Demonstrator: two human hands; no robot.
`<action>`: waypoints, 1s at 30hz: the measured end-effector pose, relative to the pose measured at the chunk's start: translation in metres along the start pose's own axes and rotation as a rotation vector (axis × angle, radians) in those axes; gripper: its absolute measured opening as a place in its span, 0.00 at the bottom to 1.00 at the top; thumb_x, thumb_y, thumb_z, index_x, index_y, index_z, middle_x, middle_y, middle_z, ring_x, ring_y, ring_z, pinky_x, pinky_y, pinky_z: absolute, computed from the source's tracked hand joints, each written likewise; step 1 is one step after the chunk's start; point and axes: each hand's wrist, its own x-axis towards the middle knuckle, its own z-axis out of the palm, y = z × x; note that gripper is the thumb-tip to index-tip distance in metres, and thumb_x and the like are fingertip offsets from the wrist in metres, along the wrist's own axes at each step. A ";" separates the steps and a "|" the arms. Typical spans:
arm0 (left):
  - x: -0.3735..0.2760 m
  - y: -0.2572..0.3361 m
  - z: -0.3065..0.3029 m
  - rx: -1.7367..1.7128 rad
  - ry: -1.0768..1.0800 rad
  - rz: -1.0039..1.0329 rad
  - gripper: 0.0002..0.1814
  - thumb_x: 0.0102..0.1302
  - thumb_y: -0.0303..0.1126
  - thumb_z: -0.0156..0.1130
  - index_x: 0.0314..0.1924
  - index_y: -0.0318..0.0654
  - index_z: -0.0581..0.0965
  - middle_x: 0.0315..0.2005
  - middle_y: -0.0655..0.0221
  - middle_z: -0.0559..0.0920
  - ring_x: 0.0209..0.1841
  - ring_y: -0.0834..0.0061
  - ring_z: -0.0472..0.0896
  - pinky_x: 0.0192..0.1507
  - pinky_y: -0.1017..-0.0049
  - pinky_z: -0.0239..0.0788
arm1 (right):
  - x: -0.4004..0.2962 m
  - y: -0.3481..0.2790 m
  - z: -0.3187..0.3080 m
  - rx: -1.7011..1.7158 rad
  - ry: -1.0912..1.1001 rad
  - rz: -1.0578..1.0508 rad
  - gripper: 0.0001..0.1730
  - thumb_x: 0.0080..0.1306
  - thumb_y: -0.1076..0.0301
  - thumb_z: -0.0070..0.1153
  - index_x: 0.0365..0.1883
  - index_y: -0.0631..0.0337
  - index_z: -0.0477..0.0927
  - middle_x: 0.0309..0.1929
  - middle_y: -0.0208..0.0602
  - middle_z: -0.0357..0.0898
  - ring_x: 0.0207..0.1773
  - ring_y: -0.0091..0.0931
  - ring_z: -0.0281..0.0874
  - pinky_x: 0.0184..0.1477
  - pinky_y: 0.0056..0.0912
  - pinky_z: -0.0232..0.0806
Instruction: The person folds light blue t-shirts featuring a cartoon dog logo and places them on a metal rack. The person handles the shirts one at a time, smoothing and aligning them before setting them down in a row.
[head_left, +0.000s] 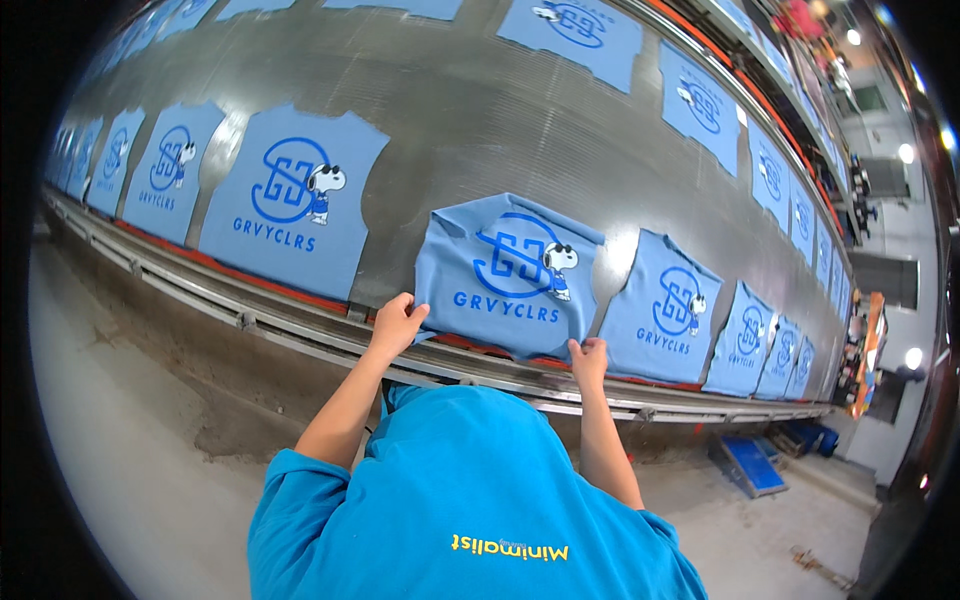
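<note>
Directly before me a light blue cut shirt panel (510, 270) lies at the near side of a long grey printing table (465, 127). It bears a dark blue emblem, lettering and a white cartoon dog in sunglasses. My left hand (397, 324) pinches its lower left corner, and my right hand (589, 360) grips the lower right corner. The panel is wrinkled, with its upper left part folded over and its lower edge reaching the table's rim. To its left lies a flat printed panel (289, 202); on the right is another printed panel (664, 304), slightly rumpled at its edges.
Metal rails (300, 330) run along the table's near edge, with an orange-red strip beside them. More panels (701, 105) line the far side. A blue screen-like frame (752, 465) rests on the floor at right. A person (801, 19) is in the far background.
</note>
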 end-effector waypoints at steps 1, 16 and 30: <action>0.001 -0.002 0.000 -0.084 0.041 0.062 0.18 0.69 0.44 0.64 0.39 0.32 0.78 0.27 0.66 0.81 0.29 0.75 0.76 0.35 0.69 0.68 | 0.003 0.004 -0.001 0.108 -0.152 0.064 0.18 0.68 0.60 0.65 0.43 0.67 0.79 0.34 0.36 0.79 0.37 0.27 0.78 0.41 0.30 0.69; -0.062 0.045 -0.067 -0.748 0.031 0.041 0.12 0.74 0.38 0.62 0.44 0.34 0.79 0.33 0.76 0.82 0.34 0.88 0.75 0.39 0.83 0.67 | -0.092 -0.029 -0.113 1.323 -0.328 0.201 0.21 0.72 0.75 0.57 0.62 0.69 0.72 0.54 0.39 0.80 0.55 0.26 0.79 0.58 0.33 0.74; -0.007 0.269 -0.122 -0.632 0.310 0.632 0.16 0.76 0.38 0.62 0.54 0.34 0.82 0.42 0.77 0.82 0.42 0.88 0.73 0.45 0.86 0.63 | 0.006 -0.161 -0.223 1.400 0.154 -0.398 0.12 0.75 0.71 0.57 0.55 0.64 0.80 0.45 0.27 0.78 0.46 0.16 0.71 0.52 0.18 0.63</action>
